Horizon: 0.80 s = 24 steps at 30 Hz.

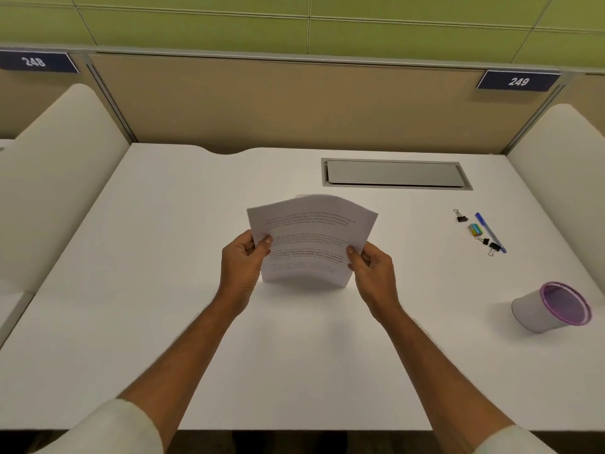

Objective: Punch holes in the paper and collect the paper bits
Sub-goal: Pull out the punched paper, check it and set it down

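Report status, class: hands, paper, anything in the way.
Left hand and right hand grip the paper, held upright. Cup lies tipped far right, out of the way.

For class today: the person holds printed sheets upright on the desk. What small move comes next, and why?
Probably tap the white printed paper sheets edge-down on the white desk to square them: left hand and right hand pinch their sides, and they bow.

One view only — a head-worn wide-angle camera looking forward and down at the white worktop from close above its near edge, facing the beige partition.
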### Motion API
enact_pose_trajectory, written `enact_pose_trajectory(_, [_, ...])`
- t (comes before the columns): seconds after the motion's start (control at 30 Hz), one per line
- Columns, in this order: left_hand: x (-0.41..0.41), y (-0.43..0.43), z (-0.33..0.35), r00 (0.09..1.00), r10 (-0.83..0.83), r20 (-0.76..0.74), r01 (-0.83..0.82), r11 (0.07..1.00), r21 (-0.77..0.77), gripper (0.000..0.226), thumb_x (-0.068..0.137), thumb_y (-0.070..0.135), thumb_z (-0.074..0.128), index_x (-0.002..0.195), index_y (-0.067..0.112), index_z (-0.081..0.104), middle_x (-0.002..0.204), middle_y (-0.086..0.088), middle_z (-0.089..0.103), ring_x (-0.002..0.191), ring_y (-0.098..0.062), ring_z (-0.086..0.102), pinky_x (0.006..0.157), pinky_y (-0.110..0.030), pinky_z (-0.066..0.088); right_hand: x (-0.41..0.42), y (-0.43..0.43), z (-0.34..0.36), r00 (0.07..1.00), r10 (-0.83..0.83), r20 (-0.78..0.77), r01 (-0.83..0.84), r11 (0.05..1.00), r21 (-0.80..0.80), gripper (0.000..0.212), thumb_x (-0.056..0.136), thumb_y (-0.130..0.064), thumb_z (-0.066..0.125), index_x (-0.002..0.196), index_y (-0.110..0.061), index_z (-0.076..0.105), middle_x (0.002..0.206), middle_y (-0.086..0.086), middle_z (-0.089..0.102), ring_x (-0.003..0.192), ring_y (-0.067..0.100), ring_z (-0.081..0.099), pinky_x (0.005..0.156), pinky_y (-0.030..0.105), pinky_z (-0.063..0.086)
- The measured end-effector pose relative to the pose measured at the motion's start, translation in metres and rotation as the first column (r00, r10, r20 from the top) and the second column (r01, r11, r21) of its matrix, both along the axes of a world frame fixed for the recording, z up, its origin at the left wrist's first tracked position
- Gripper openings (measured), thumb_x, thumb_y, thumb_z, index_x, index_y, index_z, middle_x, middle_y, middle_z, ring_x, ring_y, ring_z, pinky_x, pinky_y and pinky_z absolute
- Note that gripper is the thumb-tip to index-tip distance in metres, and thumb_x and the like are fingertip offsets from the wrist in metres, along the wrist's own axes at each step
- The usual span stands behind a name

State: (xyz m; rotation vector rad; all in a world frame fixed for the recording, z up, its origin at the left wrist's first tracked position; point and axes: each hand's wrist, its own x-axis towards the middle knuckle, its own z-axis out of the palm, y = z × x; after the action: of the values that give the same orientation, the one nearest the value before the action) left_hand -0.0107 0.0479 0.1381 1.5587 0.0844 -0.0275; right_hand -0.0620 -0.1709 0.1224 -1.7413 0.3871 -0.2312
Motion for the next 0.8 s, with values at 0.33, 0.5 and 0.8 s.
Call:
enact_pose_trajectory(0.33, [0.005, -0.011, 0.008, 0.997, 0.045, 0.067, -0.044, 0.999, -0.011, 0.023, 0.098, 0.011, 0.062, 0.107, 0.030, 0.072, 0.096, 0.017, 0.077, 0.089, -0.006, 0.069, 0.085, -0.021, 0.057, 0.002, 0.000, 0.008, 0.999, -0.039, 0.034, 0.038, 0.999, 0.032, 0.033, 0.103, -0.017, 0.052, 0.104, -0.045, 0.068, 0.101, -0.019, 0.076, 0.096, 0.010, 0.070, 0.088, 0.033, 0.058])
enact_pose_trajectory(0.5, [0.006, -0.009, 0.001, 0.998, 0.044, 0.051, -0.044, 0.999, -0.007, 0.021, 0.097, 0.013, 0.064, 0.113, 0.025, 0.072, 0.106, 0.008, 0.077, 0.092, -0.005, 0.069, 0.089, -0.026, 0.056, 0.006, -0.002, 0.008, 0.995, -0.079, 0.053, 0.075, 0.994, 0.083, 0.026, 0.102, -0.017, 0.054, 0.110, -0.032, 0.073, 0.099, -0.014, 0.077, 0.092, 0.015, 0.070, 0.092, 0.042, 0.058])
enact_pose_trajectory(0.8, [0.023, -0.005, -0.006, 0.998, 0.046, -0.036, -0.043, 0.996, 0.083, 0.016, 0.100, 0.018, 0.060, 0.109, 0.027, 0.070, 0.099, 0.009, 0.075, 0.088, -0.016, 0.069, 0.067, -0.013, 0.053, 0.023, -0.006, 0.019, 0.995, -0.053, 0.087, 0.043, 0.992, 0.121, 0.025, 0.101, -0.015, 0.055, 0.107, -0.032, 0.073, 0.102, -0.011, 0.077, 0.093, 0.016, 0.071, 0.088, 0.039, 0.059])
